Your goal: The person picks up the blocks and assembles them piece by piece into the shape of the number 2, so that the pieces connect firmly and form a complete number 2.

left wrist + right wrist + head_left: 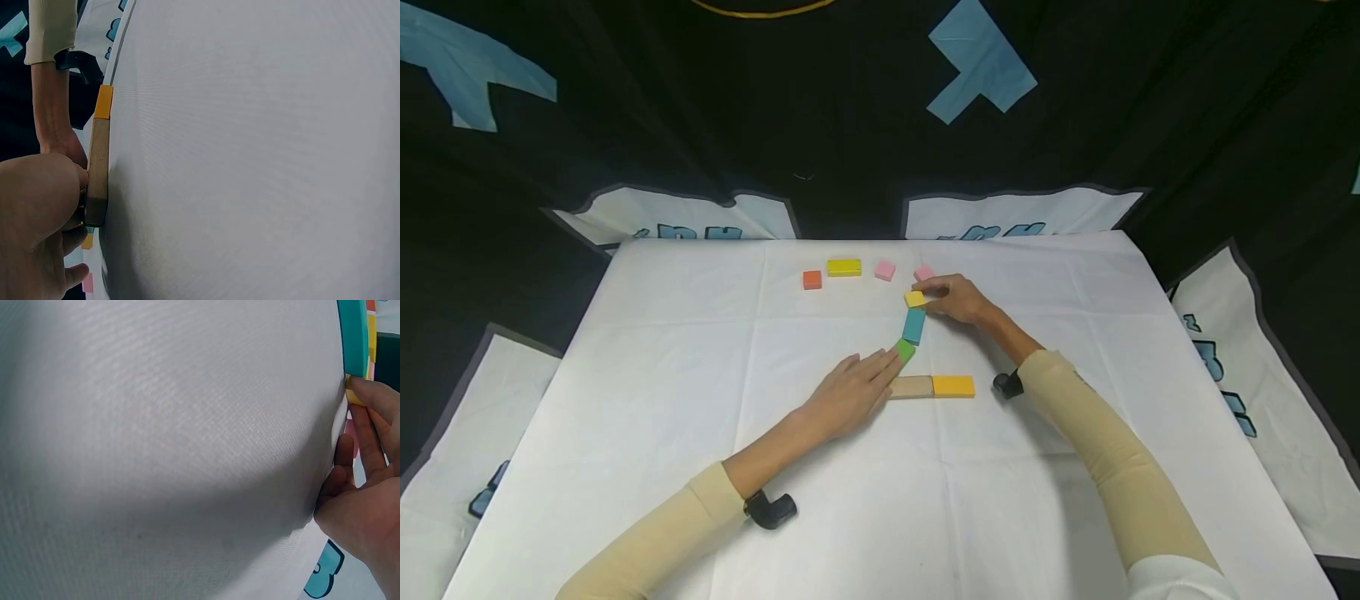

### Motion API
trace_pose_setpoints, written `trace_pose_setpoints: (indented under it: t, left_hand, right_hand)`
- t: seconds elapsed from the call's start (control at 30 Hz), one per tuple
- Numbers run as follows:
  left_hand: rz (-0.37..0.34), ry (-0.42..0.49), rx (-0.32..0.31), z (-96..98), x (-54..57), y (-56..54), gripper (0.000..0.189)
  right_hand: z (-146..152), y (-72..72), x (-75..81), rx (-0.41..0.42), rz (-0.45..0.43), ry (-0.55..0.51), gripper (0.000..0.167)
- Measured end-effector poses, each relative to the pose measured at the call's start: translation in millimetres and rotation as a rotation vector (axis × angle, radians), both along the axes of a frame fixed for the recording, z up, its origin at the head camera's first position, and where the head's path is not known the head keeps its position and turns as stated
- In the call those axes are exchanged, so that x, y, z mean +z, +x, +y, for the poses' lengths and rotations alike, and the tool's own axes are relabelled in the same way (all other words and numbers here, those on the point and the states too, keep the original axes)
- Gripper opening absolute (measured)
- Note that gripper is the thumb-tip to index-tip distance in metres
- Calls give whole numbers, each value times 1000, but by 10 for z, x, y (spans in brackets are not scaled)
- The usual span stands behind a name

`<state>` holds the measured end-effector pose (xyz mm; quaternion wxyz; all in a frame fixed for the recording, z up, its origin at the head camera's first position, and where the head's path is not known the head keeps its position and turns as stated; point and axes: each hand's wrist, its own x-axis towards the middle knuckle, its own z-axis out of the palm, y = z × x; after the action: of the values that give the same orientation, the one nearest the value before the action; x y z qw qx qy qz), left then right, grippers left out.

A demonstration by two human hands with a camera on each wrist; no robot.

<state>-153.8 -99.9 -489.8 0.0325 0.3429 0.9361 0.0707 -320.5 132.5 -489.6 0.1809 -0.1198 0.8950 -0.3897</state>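
Note:
My right hand [958, 298] pinches a small yellow block [913, 299] between thumb and fingers, at the far end of a teal block [913, 326]; the right wrist view shows the thumb against the yellow block [357, 399]. My left hand [853, 392] lies with fairly straight fingers touching a green block [906, 350], which meets the teal block's near end. Beside the left fingers is a plain wooden block [913, 387], partly covered by them, with an orange-yellow block [953, 387] against its right end. Together the blocks form a bent line on the white cloth.
Farther back on the white-covered table [662, 375] lie an orange cube [812, 280], a long yellow block [844, 267], a pink block [884, 271] and another pink block [923, 272] just beyond the right hand's fingers. Dark curtains [850, 108] hang behind the table.

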Motion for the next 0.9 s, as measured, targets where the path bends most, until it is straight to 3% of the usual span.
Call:
trace_pose_setpoints:
  t: [0.9]
  left_hand:
    - [-13,-5,3,8,-2,-6,55]
  right_hand:
    - [69,-25,-22,10,-18,-66,43]
